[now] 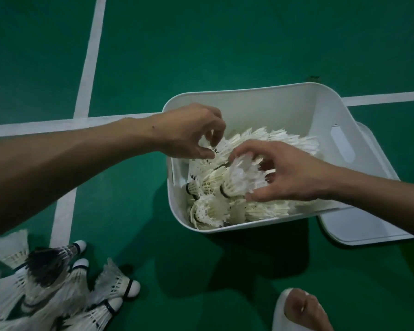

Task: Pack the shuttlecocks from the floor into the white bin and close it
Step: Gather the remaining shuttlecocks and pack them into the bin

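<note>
The white bin stands open on the green floor, about half full of white feather shuttlecocks. My left hand reaches over the bin's near-left corner and pinches a shuttlecock between thumb and fingers. Over the middle of the bin, my right hand curls around the feather skirt of another shuttlecock, its black-banded cork pointing left. A pile of several shuttlecocks lies on the floor at the lower left. The bin's white lid lies flat on the floor, partly under the bin's right side.
White court lines cross the green floor to the left of and behind the bin. My foot in a white slipper rests on the floor at the bottom right.
</note>
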`<move>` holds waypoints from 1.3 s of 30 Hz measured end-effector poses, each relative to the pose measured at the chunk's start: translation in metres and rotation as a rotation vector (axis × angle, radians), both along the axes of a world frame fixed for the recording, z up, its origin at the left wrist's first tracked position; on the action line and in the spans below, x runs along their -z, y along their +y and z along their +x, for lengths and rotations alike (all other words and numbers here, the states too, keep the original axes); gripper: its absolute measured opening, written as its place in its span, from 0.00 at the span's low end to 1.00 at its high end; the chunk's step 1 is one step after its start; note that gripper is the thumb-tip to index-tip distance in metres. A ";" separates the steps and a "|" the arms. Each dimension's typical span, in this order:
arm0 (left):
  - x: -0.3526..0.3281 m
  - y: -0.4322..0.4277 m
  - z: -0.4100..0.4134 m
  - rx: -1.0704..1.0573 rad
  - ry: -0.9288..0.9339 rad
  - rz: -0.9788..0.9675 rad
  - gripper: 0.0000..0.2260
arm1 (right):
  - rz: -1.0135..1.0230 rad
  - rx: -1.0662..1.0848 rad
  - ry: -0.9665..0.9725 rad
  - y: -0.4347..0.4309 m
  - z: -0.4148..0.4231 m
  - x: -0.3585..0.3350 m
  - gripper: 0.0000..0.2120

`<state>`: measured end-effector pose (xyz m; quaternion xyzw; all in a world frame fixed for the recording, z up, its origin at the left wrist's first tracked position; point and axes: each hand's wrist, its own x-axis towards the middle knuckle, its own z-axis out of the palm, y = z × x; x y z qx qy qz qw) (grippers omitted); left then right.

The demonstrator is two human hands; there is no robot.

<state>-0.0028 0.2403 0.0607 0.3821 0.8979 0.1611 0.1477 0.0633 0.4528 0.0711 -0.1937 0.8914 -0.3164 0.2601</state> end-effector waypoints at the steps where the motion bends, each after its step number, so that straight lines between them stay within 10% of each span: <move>1: 0.002 -0.001 -0.001 0.004 0.005 -0.020 0.07 | 0.025 -0.037 0.009 -0.003 0.001 0.001 0.27; 13: 0.004 -0.009 -0.005 0.103 -0.065 0.007 0.10 | 0.254 -0.264 0.024 -0.017 0.002 0.007 0.40; 39: 0.010 -0.001 -0.014 0.116 -0.080 0.039 0.10 | 0.425 -0.229 -0.013 -0.033 0.008 0.028 0.27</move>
